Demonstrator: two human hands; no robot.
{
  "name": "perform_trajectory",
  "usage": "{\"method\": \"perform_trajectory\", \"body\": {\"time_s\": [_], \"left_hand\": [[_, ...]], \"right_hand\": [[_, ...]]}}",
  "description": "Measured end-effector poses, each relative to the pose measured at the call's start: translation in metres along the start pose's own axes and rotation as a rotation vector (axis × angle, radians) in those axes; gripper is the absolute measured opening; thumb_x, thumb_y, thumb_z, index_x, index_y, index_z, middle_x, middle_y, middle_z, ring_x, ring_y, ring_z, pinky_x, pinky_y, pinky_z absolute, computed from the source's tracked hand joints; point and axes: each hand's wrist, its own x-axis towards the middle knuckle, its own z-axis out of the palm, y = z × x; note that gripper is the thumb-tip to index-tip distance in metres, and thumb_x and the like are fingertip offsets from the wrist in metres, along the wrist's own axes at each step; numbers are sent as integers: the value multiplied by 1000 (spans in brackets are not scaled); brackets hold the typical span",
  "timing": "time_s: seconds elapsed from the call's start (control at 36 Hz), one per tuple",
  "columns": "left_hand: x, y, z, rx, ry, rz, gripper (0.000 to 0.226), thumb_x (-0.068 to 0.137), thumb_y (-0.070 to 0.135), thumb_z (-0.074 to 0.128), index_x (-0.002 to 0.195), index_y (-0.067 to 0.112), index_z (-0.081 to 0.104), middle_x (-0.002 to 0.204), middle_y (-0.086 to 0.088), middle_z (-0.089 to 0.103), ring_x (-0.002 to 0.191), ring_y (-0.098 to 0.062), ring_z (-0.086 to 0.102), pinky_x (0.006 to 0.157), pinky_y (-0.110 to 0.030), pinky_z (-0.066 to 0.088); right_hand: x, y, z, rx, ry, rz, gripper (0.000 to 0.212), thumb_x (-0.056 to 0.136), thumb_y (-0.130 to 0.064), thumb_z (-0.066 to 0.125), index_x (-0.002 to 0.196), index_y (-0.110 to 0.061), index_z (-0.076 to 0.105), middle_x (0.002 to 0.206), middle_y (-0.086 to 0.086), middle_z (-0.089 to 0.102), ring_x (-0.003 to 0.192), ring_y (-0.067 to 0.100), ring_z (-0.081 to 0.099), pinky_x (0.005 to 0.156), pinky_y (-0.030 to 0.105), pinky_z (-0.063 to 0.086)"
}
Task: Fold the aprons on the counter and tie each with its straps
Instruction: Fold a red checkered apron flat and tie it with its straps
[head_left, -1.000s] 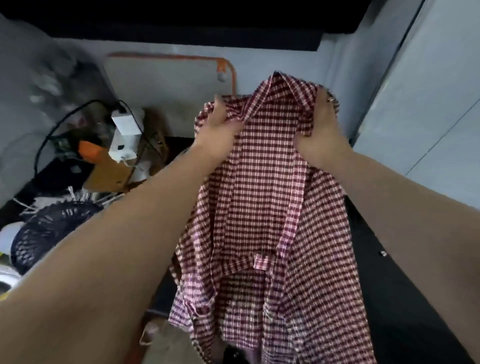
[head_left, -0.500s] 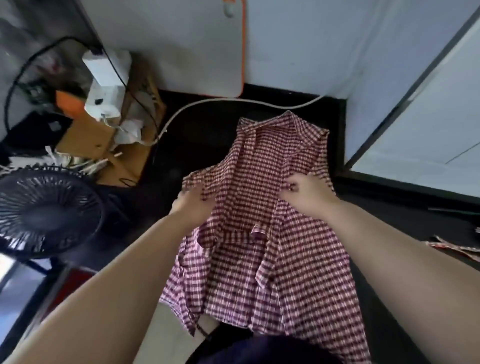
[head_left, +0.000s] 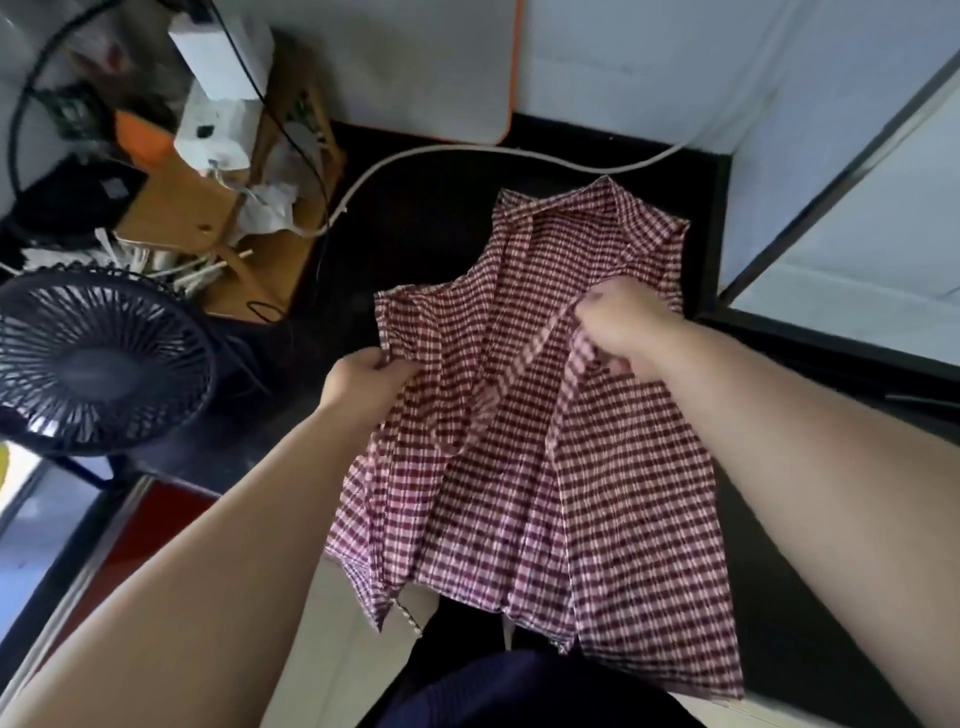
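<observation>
Fan (head_left: 98, 364) left of apron (head_left: 519, 441), cable (head_left: 467, 150) behind

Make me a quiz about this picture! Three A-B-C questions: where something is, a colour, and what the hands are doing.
1. Where is the fan?
A) left of the apron
B) on the apron
C) right of it

2. What colours are the apron's checks?
A) blue and yellow
B) red and white
C) green and black

3. What do the left hand and right hand do?
A) hang empty
B) hold the fan
C) grip the apron

Answers:
1. A: the fan stands at the left edge.
2. B: the squares are dark red and white.
3. C: each hand's fingers clutch cloth.
</observation>
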Motion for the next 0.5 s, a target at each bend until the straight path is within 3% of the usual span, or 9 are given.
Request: {"method": "perform_trajectory", "body": {"time_s": [0.08,0.14,0.17,0.25,0.28,0.31,0.36,0.44,0.5], "left_hand": [[-6,17,0,70,149,189,16,92,32,57,91,17,63,88,-2,69,83,-22,65,79,-40,55],[-10,27,0,115,315,343,17,94,28,52,96,13,59,89,-3,65,85,-24,60,77,-37,49],[-12,31,0,127,389,421,15,95,24,51,99,12,58,93,-4,64,86,-23,58,75,-33,44],[-19,46,7,203,492,604,19,94,15,53,111,13,61,102,0,54,88,-13,46,71,-19,29],[-19,49,12,251,446,645,22,93,15,53,114,16,62,101,3,51,87,-12,46,71,-19,29],[-20,50,18,323,361,686,24,93,18,55,115,21,64,100,5,51,86,-13,49,71,-22,33],[-20,51,29,514,8,695,27,91,27,59,117,34,65,101,8,60,89,-13,59,75,-25,45],[-26,46,46,626,-700,347,33,88,39,66,120,33,65,114,11,67,99,-10,66,87,-24,53],[-26,35,50,537,-792,209,25,90,39,64,112,30,69,110,8,70,96,-11,68,88,-30,55]], "right_hand": [[15,-20,-36,611,334,43,28,98,-15,39,71,-17,43,66,0,47,49,9,43,31,17,36],[21,-29,-58,896,499,-80,10,97,-13,46,87,-15,48,73,-1,49,58,7,53,50,13,48],[24,-32,-63,909,509,-126,11,94,-12,52,104,-12,48,78,-2,50,62,2,57,60,11,49],[26,-37,-66,839,458,-142,84,68,-17,72,139,-12,28,106,-1,51,92,7,56,82,22,46],[27,-34,-61,806,424,-132,96,62,-20,71,145,-17,22,112,-3,49,98,11,53,79,25,45],[23,-33,-52,746,363,-141,92,62,-23,67,145,-22,26,109,-8,50,97,10,51,75,25,44],[22,-20,-33,523,272,-128,58,64,-34,60,121,-29,50,90,-11,54,86,10,55,73,29,47],[12,1,-14,277,182,-71,19,82,-35,56,100,-27,59,82,-10,53,83,16,57,87,43,53],[4,15,-5,102,81,-67,30,92,-28,50,121,-21,57,98,-8,55,79,16,56,79,35,51]]}}
